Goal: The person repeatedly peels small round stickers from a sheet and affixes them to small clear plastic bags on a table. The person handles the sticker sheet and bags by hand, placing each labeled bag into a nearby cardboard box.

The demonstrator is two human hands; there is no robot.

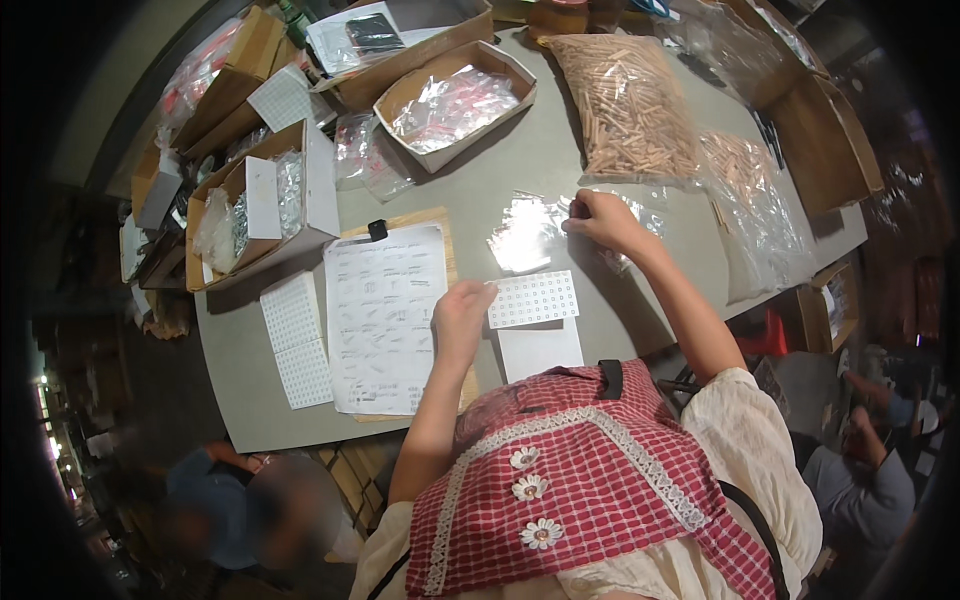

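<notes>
My left hand (463, 318) is closed on the left edge of a white sheet of small printed labels (533, 298), holding it above the table near my body. A plain white sheet (542, 352) shows just below it. Farther off and to the right, my right hand (603, 222) has its fingers pinched at the edge of a pile of shiny clear plastic bags (527, 232). What lies between those fingertips is too small to make out. Left of my left hand, a clipboard (450, 222) with a black clip bears a printed sheet (385, 320).
A big clear bag of small wooden dowels (630, 110) lies at the back, with a part-filled bag (755, 220) beside it. Cardboard boxes (455, 110) (320, 190) (825, 150) line the table's edges. More label sheets (295, 340) lie far left. Other people sit at lower left and right.
</notes>
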